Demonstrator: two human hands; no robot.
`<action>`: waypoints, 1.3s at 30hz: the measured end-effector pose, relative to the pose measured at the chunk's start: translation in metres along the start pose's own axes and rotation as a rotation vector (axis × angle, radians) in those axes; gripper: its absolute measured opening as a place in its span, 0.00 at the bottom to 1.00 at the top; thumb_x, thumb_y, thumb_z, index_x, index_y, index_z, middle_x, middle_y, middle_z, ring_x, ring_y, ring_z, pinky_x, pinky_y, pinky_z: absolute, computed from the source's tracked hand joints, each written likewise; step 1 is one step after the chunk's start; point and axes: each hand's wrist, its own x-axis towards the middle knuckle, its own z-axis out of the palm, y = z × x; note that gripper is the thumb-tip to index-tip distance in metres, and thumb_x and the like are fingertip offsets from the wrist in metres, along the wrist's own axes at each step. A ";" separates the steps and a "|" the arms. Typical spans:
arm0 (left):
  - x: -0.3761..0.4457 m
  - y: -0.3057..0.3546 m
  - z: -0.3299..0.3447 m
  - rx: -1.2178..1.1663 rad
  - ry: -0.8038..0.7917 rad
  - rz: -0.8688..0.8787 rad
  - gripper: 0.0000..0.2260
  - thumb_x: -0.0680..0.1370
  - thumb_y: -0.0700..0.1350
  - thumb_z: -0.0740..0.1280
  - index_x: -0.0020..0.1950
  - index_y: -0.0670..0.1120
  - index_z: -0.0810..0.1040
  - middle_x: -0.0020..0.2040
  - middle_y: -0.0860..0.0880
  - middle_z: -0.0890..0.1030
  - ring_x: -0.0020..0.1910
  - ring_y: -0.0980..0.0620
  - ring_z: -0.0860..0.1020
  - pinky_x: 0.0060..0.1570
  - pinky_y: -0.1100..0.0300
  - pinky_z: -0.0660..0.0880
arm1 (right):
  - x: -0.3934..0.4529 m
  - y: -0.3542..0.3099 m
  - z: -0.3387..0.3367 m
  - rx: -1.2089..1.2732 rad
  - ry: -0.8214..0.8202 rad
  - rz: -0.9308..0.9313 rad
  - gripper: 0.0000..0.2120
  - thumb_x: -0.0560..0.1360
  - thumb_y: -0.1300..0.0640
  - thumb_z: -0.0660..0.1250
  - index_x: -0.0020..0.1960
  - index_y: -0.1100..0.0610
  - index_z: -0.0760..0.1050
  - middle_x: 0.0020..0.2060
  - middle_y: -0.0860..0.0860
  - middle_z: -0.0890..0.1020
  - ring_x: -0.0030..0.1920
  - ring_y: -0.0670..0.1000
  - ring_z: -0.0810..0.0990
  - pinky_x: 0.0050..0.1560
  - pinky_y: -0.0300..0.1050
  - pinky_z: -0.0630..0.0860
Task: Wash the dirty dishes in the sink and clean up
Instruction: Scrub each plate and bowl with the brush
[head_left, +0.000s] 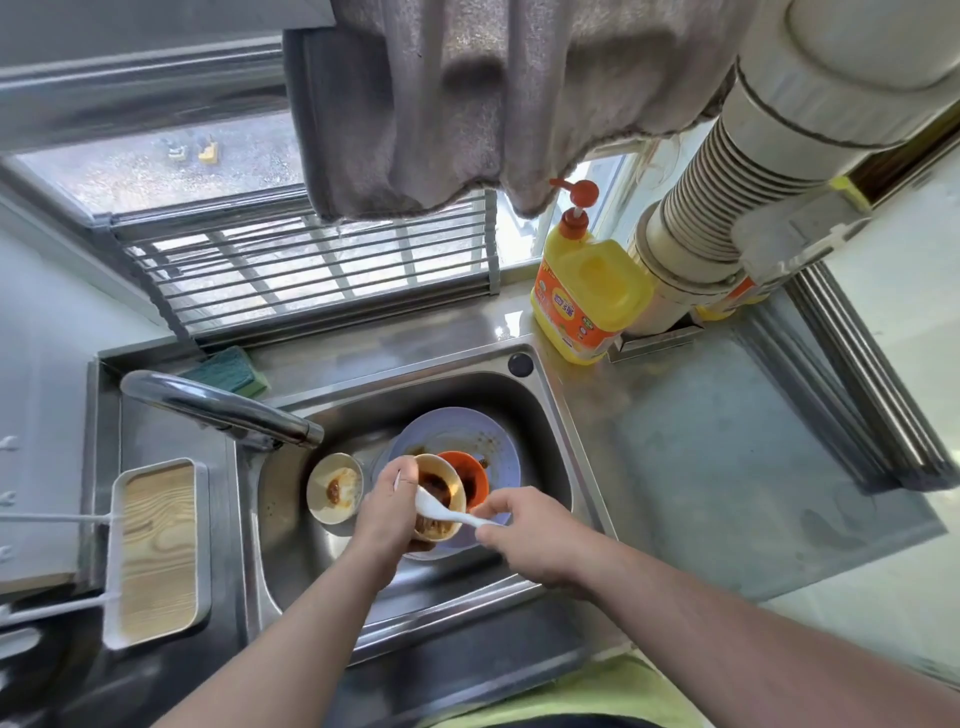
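Dishes lie stacked in the steel sink (291, 525), which is set into the desk. Left hand (387, 512) has its grip curled round the rim of a beige bowl (452, 480) smeared with brown sauce, holding it tilted over the other dishes. Right hand (524, 535) pinches the handle of a white spoon (441, 512), whose scoop lies inside that bowl. Beneath the bowl sits an orange bowl (475, 475), also dirty, on a pale blue plate (467, 428) marked with sauce. Just beside the plate, toward the sink's left side, a small cream dish (335, 486) holds a brown smear. Faucet (223, 408) reaches over the sink's back left corner. Green sponge (231, 366) rests at the rim behind the faucet. Yellow detergent bottle (587, 291) with an orange pump stands at the desk's back edge, behind the sink's right corner. White tray (158, 551) with a wood-grain bottom lies left of the sink.
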 end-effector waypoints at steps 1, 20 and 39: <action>0.001 -0.004 0.002 0.077 0.014 0.081 0.11 0.85 0.59 0.58 0.65 0.64 0.75 0.62 0.45 0.77 0.56 0.46 0.79 0.53 0.45 0.83 | 0.003 0.002 -0.003 -0.008 0.035 0.009 0.09 0.79 0.48 0.66 0.58 0.42 0.80 0.41 0.44 0.80 0.36 0.46 0.77 0.37 0.43 0.73; 0.012 -0.054 -0.001 0.788 0.257 1.025 0.41 0.62 0.47 0.85 0.71 0.57 0.71 0.51 0.49 0.69 0.50 0.45 0.70 0.47 0.49 0.79 | -0.001 0.052 -0.013 0.006 0.254 0.041 0.13 0.81 0.49 0.64 0.64 0.40 0.77 0.50 0.38 0.83 0.49 0.42 0.81 0.52 0.44 0.77; 0.052 -0.093 -0.051 -0.844 0.253 -0.433 0.19 0.80 0.45 0.74 0.68 0.43 0.75 0.60 0.41 0.82 0.57 0.44 0.83 0.64 0.46 0.80 | 0.022 0.062 0.005 0.177 0.203 -0.071 0.09 0.81 0.53 0.69 0.55 0.39 0.82 0.30 0.36 0.79 0.32 0.40 0.75 0.44 0.43 0.71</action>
